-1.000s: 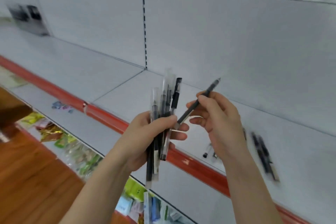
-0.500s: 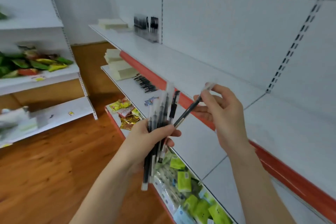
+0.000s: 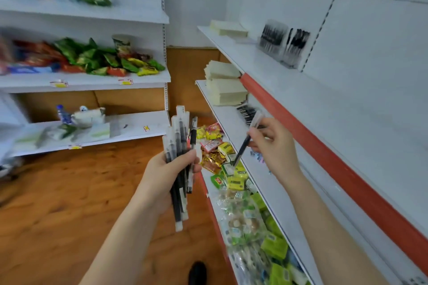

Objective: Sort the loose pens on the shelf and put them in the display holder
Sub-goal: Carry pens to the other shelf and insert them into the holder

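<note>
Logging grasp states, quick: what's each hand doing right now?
Left hand: closed, gripping a bundle of pens.
Right hand: closed, pinching a single pen.

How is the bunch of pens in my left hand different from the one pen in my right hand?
Count: the bunch of pens holds many; the single pen is one.
Pose: the bunch stands nearly upright; the single pen slants, clear end up.
Grip: the left hand wraps round the bunch; the right hand pinches the single pen in its fingertips.
Both are dark pens with clear ends.
</note>
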A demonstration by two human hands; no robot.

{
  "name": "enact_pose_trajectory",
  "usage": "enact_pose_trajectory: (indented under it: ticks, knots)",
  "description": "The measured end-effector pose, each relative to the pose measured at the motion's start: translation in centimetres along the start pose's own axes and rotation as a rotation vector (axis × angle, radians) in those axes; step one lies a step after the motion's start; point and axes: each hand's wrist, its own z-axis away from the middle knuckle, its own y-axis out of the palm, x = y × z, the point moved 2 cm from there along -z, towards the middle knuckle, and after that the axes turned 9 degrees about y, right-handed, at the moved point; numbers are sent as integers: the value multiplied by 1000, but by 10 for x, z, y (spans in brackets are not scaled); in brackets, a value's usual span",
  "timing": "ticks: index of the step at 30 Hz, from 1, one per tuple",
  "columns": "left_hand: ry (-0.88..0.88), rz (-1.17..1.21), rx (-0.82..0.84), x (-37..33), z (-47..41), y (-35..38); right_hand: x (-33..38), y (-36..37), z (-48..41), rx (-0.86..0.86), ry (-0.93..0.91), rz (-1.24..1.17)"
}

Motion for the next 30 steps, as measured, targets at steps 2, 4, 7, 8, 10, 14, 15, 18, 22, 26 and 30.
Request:
enact_pose_trajectory:
  ticks: [2,4,7,8,10,14,15,18,22,26,30]
  knots:
    - [3,19,-40,0,-31,-14,-7,26,-32,38,-6,34]
    - [9,27,-77,0,-67,-26,-14,50,-67,54,-19,44]
    - [14,-6,-117,-7,-126,-39,-22,79,-126,59,-7,39]
    - [11,-19,-125,-11,-146,-42,-24,88,-147,61,1,31]
    - [9,-25,-126,-20,-185,-46,-23,103,-188,60,18,22]
    - [16,-12,-147,-38,-251,-56,-11,134,-261,63,-6,21]
    - [13,-12,-159,-40,-265,-59,-8,142,-277,68,-11,32]
    - [13,-10,-171,-48,-310,-69,0,164,-321,68,-10,17]
    - [10,-25,-133,-56,-381,-76,4,177,-377,-5,18,-19]
    - [-21,-28,15,-61,-464,-71,0,166,-432,-185,49,-52]
    - [-58,-19,212,-76,-547,-52,0,137,-476,-439,80,-93]
